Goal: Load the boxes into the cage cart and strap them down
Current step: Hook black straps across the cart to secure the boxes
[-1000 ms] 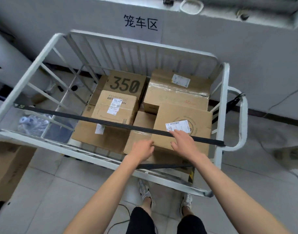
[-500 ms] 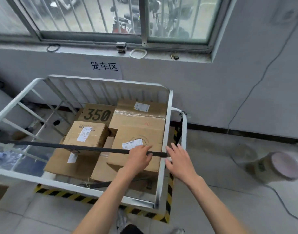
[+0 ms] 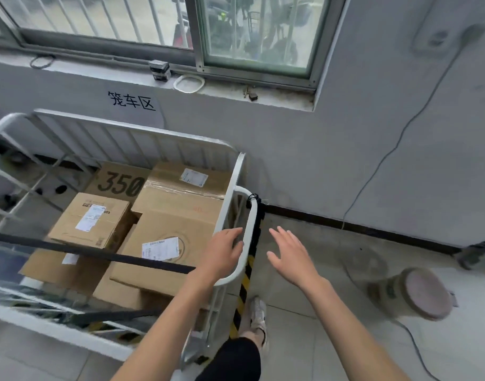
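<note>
Cage cart (image 3: 231, 188): white metal frame, standing on the floor against the wall. Boxes (image 3: 164, 243): several cardboard cartons stacked inside, one marked "350" at the far side, labelled ones nearer. Strap (image 3: 98, 253): black, stretched across the cart's open top above the boxes. Left hand (image 3: 222, 253): fingers resting on the curved white handle (image 3: 251, 215) at the cart's right edge, grip loose, not closed. Right hand (image 3: 289, 255): just beside the handle, open, fingers spread, holding nothing.
</note>
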Tool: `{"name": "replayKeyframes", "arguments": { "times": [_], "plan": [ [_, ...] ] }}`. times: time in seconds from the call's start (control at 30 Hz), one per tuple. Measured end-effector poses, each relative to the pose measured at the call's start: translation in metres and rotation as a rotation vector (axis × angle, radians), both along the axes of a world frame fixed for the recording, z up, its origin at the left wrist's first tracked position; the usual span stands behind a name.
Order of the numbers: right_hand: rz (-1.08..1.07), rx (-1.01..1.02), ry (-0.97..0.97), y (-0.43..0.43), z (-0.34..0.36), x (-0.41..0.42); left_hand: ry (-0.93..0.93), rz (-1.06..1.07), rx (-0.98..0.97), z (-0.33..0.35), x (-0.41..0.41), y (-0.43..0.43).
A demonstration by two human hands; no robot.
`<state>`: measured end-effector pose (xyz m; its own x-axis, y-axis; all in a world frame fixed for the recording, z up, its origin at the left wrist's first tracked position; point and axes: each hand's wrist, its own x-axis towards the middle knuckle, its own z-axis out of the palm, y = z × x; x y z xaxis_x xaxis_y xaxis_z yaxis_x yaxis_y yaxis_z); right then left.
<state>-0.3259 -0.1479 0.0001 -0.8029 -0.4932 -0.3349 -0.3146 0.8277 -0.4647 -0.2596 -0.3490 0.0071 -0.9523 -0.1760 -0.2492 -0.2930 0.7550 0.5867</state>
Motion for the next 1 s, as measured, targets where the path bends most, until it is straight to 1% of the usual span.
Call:
{"name": "replayKeyframes", "arguments": {
  "times": [0.2, 0.27, 0.37, 0.47, 0.53, 0.67, 0.73, 0.8, 0.87, 0.93, 1.0],
  "plan": [
    [0.09, 0.054, -0.019, 0.005, -0.011, -0.122, -0.009, 0.08, 0.066, -0.013, -0.111, 0.042],
    [0.142, 0.079, -0.011, 0.007, -0.013, -0.156, -0.012, 0.077, 0.02, -0.011, -0.148, 0.05],
    [0.189, 0.092, -0.026, 0.007, -0.018, -0.204, -0.027, 0.068, -0.118, -0.011, -0.19, 0.051],
    [0.288, 0.087, -0.028, -0.006, -0.026, -0.247, -0.055, 0.153, -0.168, -0.012, -0.218, 0.041],
    [0.399, 0.09, -0.048, -0.022, -0.036, -0.27, -0.086, 0.251, -0.162, -0.016, -0.227, 0.031],
    [0.674, 0.114, -0.045, -0.059, -0.062, -0.31, -0.159, 0.528, -0.142, -0.026, -0.226, 0.023],
    [0.823, 0.139, -0.052, -0.073, -0.073, -0.325, -0.209, 0.656, -0.134, -0.028, -0.22, 0.028],
    [0.949, 0.133, -0.05, -0.084, -0.083, -0.336, -0.246, 0.831, -0.136, -0.028, -0.216, 0.044],
    [1.041, 0.147, -0.059, -0.092, -0.091, -0.345, -0.298, 0.995, -0.098, -0.03, -0.215, 0.063],
    [1.095, 0.169, -0.078, -0.095, -0.097, -0.35, -0.348, 1.114, -0.037, -0.034, -0.213, 0.086],
    [1.121, 0.202, -0.128, -0.096, -0.101, -0.351, -0.333, 1.222, 0.035, -0.038, -0.213, 0.111]
  ]
}}
